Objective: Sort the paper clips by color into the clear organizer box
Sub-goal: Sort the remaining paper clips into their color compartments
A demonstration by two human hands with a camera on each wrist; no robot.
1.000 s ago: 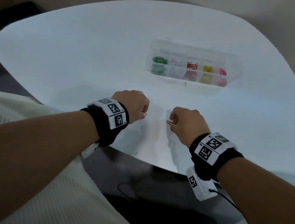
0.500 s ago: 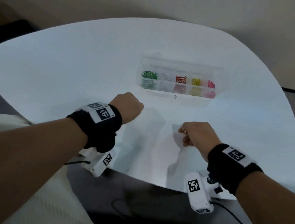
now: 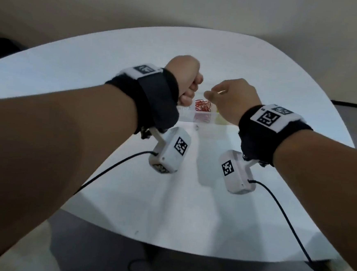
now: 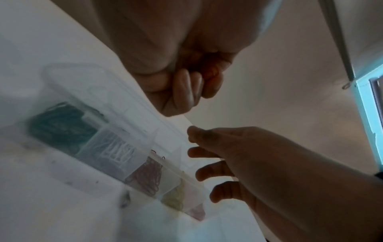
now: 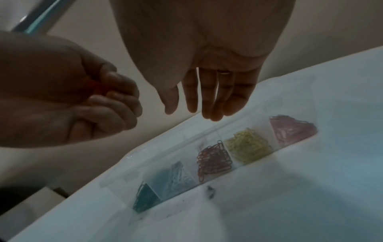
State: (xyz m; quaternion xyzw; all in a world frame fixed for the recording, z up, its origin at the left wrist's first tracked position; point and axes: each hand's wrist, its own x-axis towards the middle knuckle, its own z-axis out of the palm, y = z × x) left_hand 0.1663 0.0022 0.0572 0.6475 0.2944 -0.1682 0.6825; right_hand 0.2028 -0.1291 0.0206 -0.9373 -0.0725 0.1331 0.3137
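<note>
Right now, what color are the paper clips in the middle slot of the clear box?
Red. The red paper clips fill the middle compartment of the organizer box, clearest in the right wrist view.

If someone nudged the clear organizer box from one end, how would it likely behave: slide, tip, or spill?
The clear organizer box is long, low and flat on the table, so it would probably slide or pivot, not tip. Its thin clear plastic holds only small heaps like the red paper clips, so it is likely light. It appears open-topped, so a sharp shove might scatter clips.

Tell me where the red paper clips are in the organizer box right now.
In the right wrist view, the red paper clips fill the middle compartment of the clear organizer box, between the white clips and yellow clips, below the open right hand.
</note>
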